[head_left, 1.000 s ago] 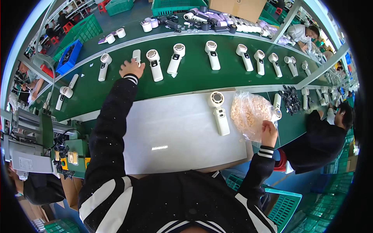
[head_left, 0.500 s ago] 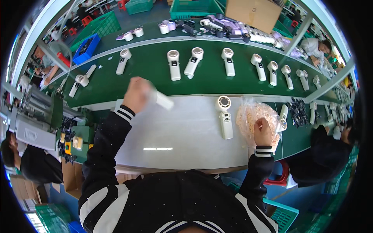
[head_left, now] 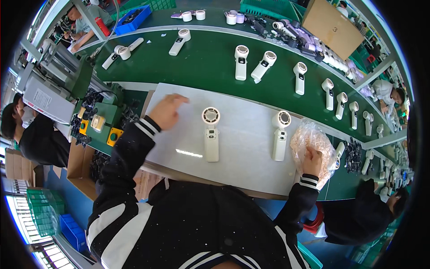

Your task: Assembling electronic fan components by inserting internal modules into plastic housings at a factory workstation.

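Here, left hand fingers loose, empty; right hand fingers grasping crinkly clear bag.

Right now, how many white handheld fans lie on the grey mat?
2. One handheld fan lies mid-mat, right of the left hand; the other fan lies beside the clear bag under the right hand.

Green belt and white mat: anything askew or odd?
One white handheld fan on the green belt lies tilted beside upright ones. The two fans on the white mat lie straight. Nothing spilled.

A factory assembly line: identical white handheld fans on a green conveyor.
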`<action>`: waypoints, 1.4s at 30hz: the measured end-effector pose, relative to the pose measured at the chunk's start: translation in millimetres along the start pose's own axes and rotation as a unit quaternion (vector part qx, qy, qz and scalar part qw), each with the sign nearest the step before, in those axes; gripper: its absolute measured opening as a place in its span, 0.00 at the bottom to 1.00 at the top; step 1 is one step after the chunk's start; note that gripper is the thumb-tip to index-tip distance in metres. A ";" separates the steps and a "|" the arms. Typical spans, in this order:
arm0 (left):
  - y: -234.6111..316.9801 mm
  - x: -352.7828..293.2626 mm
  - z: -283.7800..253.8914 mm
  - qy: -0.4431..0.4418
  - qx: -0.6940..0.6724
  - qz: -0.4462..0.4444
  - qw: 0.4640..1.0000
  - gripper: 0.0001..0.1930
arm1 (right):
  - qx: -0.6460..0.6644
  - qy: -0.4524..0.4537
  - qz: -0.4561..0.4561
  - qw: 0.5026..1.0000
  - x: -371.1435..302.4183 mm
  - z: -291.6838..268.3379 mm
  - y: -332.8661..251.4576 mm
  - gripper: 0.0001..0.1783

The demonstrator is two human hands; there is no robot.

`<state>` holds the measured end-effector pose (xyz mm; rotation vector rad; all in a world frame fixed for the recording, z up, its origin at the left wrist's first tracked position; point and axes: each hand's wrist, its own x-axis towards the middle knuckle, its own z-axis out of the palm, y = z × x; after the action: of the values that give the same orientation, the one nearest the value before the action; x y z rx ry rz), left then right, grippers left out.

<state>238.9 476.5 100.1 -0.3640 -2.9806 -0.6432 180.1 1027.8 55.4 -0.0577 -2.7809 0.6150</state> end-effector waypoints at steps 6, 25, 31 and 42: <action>-121.4 -68.6 -33.4 -0.015 0.259 -0.288 0.922 0.27 | 0.051 -0.032 0.019 0.998 2.3 -0.8 -16.8 0.05; -66.0 -30.8 -17.0 0.156 -0.151 -0.129 0.968 0.10 | 0.219 0.194 0.030 0.956 -3.1 -19.2 -29.2 0.04; 63.9 -23.6 37.7 0.120 -0.414 -0.066 0.900 0.11 | 0.511 0.138 0.039 0.847 -20.0 -23.1 -109.7 0.03; 97.6 -27.0 87.4 0.162 -0.600 -0.173 0.764 0.10 | 0.479 -0.223 -0.159 0.834 -66.6 56.8 -221.2 0.05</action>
<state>287.3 593.3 56.2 0.2703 -1.8884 -2.3009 232.5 797.1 80.6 0.8239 -2.3983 2.0188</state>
